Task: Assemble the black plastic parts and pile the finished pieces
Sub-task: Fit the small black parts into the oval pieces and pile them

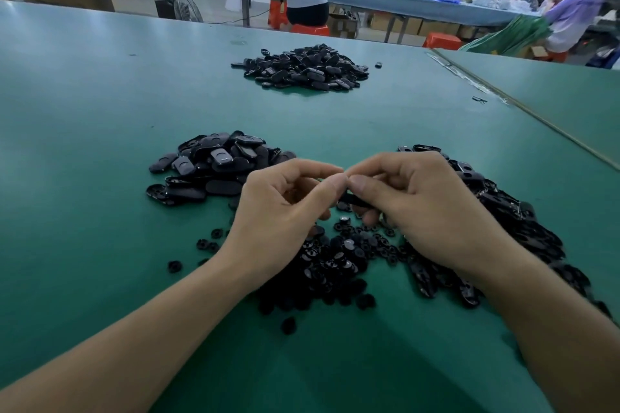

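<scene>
My left hand [285,208] and my right hand [419,208] meet at their thumb tips over the table's middle. Between them they pinch a flat black plastic piece [352,199], mostly hidden by the fingers. Below the hands lies a heap of small round black parts [332,265]. A pile of black oval shells [214,168] sits to the left. Another pile of black parts [516,231] stretches along the right, partly under my right forearm. A far pile of black pieces [305,68] lies near the table's back edge.
The green table top [84,144] spreads wide to the left. A seam with a strip [523,111] runs diagonally at the right. A few loose round parts [174,266] lie left of the heap. People sit and stand at benches beyond the table.
</scene>
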A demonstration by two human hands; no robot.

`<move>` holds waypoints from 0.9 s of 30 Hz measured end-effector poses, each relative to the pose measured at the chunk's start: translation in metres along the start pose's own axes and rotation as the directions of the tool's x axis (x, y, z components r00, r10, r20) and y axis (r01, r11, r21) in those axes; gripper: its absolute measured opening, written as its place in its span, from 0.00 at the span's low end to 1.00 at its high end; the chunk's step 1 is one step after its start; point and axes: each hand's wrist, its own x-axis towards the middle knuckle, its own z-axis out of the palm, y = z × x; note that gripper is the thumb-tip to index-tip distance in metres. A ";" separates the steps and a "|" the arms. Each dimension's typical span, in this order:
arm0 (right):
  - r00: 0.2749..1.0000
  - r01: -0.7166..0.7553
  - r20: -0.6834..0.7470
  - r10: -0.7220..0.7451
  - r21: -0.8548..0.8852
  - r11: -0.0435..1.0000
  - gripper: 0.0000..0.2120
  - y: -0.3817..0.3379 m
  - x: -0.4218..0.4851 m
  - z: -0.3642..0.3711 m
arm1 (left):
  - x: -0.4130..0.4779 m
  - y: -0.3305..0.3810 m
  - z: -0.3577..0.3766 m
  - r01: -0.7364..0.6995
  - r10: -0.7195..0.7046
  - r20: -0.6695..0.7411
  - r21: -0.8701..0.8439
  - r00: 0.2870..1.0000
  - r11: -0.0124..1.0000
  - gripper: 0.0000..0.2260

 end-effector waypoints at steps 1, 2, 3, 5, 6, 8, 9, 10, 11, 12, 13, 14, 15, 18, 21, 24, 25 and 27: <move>0.999 -0.016 -0.034 0.017 0.040 0.999 0.03 0.001 0.000 0.004 | 0.001 -0.001 0.000 -0.001 0.001 -0.005 0.007 1.000 1.000 0.07; 0.997 -0.038 -0.063 0.043 0.074 0.997 0.02 0.002 -0.001 0.006 | 0.001 -0.002 0.000 0.004 -0.004 -0.010 0.003 1.000 1.000 0.05; 0.994 -0.062 -0.086 0.071 0.100 0.993 0.02 0.004 -0.002 0.009 | 0.001 -0.003 0.000 0.012 -0.013 -0.018 -0.006 1.000 1.000 0.04; 0.985 -0.106 -0.126 0.121 0.120 0.987 0.02 0.007 -0.003 0.011 | 0.002 -0.004 0.000 0.028 -0.029 -0.039 -0.016 0.999 0.999 0.02; 0.980 -0.123 -0.143 0.137 0.103 0.987 0.03 0.008 -0.003 0.010 | 0.003 -0.004 0.000 0.037 -0.038 -0.055 -0.020 0.998 0.999 0.01; 0.979 -0.151 -0.140 0.150 0.003 0.989 0.07 0.011 -0.003 0.006 | 0.003 -0.005 0.000 0.050 -0.054 -0.093 -0.044 0.994 0.998 0.03; 0.983 -0.167 -0.093 0.160 -0.077 0.983 0.08 0.012 -0.004 0.004 | 0.004 -0.005 0.000 0.055 -0.061 -0.108 -0.062 0.992 0.997 0.04; 0.983 -0.182 -0.017 0.182 -0.164 0.969 0.08 0.011 -0.005 0.002 | 0.004 -0.004 0.000 0.060 -0.070 -0.120 -0.078 0.990 0.995 0.04; 0.975 -0.189 0.070 0.211 -0.241 0.952 0.08 0.011 -0.005 0.002 | 0.004 -0.004 0.000 0.064 -0.076 -0.129 -0.091 0.989 0.994 0.04; 0.961 -0.189 0.137 0.238 -0.297 0.936 0.08 0.010 -0.006 0.003 | 0.004 -0.003 0.001 0.066 -0.079 -0.136 -0.102 0.987 0.993 0.04; 0.952 -0.185 0.174 0.253 -0.333 0.925 0.08 0.010 -0.007 0.004 | 0.004 -0.002 0.001 0.067 -0.082 -0.139 -0.107 0.987 0.992 0.04; 0.949 -0.179 0.186 0.255 -0.351 0.919 0.07 0.009 -0.007 0.006 | 0.005 -0.002 0.001 0.068 -0.083 -0.138 -0.108 0.987 0.992 0.04; 0.950 -0.172 0.187 0.251 -0.356 0.919 0.07 0.009 -0.006 0.007 | 0.005 -0.002 0.001 0.068 -0.083 -0.137 -0.109 0.987 0.992 0.04; 0.951 -0.168 0.196 0.241 -0.328 0.930 0.06 0.008 -0.005 0.009 | 0.006 -0.003 0.000 0.064 -0.082 -0.136 -0.129 0.987 0.990 0.05; 0.960 -0.158 0.172 0.222 -0.321 0.934 0.06 0.009 -0.004 0.010 | 0.008 -0.004 0.001 0.068 -0.090 -0.152 -0.146 0.984 0.987 0.06; 0.969 -0.156 0.132 0.208 -0.328 0.932 0.06 0.009 -0.003 0.008 | 0.009 -0.007 0.001 0.076 -0.113 -0.159 -0.222 0.981 0.972 0.06; 0.974 -0.152 0.112 0.197 -0.323 0.934 0.06 0.009 -0.003 0.008 | 0.009 -0.007 0.001 0.069 -0.109 -0.162 -0.236 0.981 0.969 0.05; 0.985 -0.139 0.057 0.162 -0.292 0.946 0.06 0.008 -0.002 0.008 | 0.008 -0.008 0.000 0.056 -0.095 -0.157 -0.239 0.983 0.969 0.05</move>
